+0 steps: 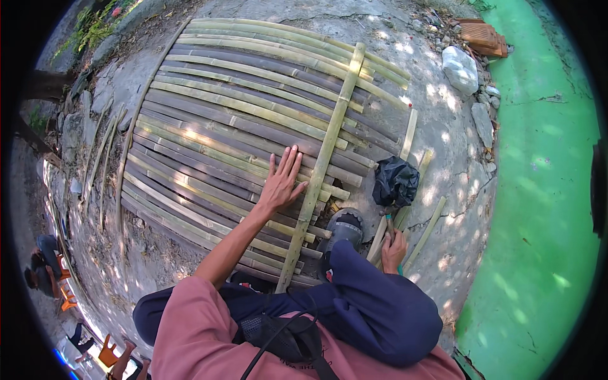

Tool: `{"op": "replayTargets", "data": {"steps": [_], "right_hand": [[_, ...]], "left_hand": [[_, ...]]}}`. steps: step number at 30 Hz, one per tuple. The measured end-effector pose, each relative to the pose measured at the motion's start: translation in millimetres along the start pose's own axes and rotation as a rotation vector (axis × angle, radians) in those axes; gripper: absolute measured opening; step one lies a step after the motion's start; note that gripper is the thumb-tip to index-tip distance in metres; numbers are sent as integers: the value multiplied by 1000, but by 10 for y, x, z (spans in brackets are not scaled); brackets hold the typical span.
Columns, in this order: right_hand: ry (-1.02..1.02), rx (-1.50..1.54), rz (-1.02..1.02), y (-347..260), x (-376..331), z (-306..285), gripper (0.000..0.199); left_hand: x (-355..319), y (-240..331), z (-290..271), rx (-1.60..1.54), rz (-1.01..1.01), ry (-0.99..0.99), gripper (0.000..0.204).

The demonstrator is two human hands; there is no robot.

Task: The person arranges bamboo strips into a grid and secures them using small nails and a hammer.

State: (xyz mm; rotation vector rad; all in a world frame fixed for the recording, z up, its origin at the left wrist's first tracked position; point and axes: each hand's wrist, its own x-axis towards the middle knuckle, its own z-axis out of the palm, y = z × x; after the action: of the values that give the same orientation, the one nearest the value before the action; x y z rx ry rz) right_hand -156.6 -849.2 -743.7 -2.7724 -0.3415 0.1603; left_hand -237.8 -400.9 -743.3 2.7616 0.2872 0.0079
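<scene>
A panel of split bamboo slats (209, 117) lies on the ground before me, its slats green and dark brown. Across its right part runs a single bamboo crosspiece (332, 130). My left hand (282, 183) rests flat on the slats, fingers spread, just left of the crosspiece. To the right of my shoe, my right hand (394, 250) is closed around a teal-handled tool (400, 270), which might be a hammer; most of it is hidden by the hand. Just beyond that hand sits a crumpled black plastic bag (396, 180).
Loose bamboo strips (425, 233) lie near my right hand, and more thin strips (101, 158) lie left of the panel. A green strip of ground (532, 190), a white sack (460, 69) and rubble are at the right. Another person (45, 275) sits at the far left.
</scene>
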Motion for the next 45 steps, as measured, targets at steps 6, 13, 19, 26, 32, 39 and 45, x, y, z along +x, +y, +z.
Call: {"op": "replayTargets", "data": {"steps": [6, 13, 19, 26, 32, 39, 45], "right_hand": [[137, -99, 29, -360, 463, -243, 26], [88, 343, -100, -941, 1373, -801, 25], [-211, -1, -155, -812, 1797, -399, 41], [-133, -113, 79, -1068, 1920, -239, 45], [-62, -4, -193, -885, 1871, -21, 48], [-41, 194, 16, -884, 1871, 29, 41], [69, 240, 18, -827, 1803, -464, 24]], "left_hand": [[48, 85, 61, -37, 24, 18, 86], [98, 216, 102, -97, 39, 87, 74], [129, 202, 92, -148, 68, 124, 68], [105, 77, 128, -318, 55, 182, 36], [135, 132, 104, -277, 44, 199, 22], [157, 169, 99, -253, 53, 210, 25], [139, 156, 114, -259, 41, 202, 27]]}}
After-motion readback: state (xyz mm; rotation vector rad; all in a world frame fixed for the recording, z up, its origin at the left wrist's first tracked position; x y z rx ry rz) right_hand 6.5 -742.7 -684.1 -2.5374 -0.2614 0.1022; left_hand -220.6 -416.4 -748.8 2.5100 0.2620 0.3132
